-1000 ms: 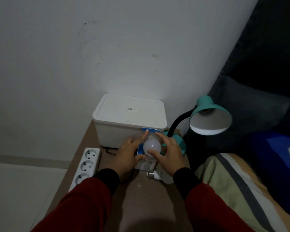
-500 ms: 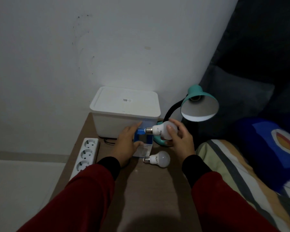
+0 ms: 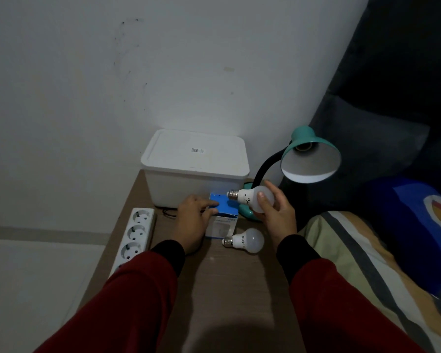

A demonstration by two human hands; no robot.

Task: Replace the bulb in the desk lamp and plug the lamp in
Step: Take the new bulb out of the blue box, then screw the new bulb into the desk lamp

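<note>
My right hand [image 3: 278, 215] holds a white bulb [image 3: 250, 199] sideways, its screw base pointing left, just below the teal desk lamp's shade [image 3: 309, 159]. The shade's socket looks empty. The lamp's black neck [image 3: 264, 169] curves down to a teal base partly hidden behind my right hand. My left hand [image 3: 192, 222] rests on a blue and white bulb box [image 3: 223, 220] on the wooden table [image 3: 227, 289]. A second white bulb [image 3: 247, 240] lies on the table in front of the box. A white power strip [image 3: 134, 236] lies at the table's left edge.
A white lidded plastic container [image 3: 195, 166] stands at the back of the table against the wall. A bed with a striped sheet [image 3: 362, 263] and a blue cushion [image 3: 418, 225] borders the table on the right. A dark headboard rises behind the lamp.
My right hand pulled the bulb out of the box and lifted it to the right, toward the lamp. My left hand stayed on the box.
</note>
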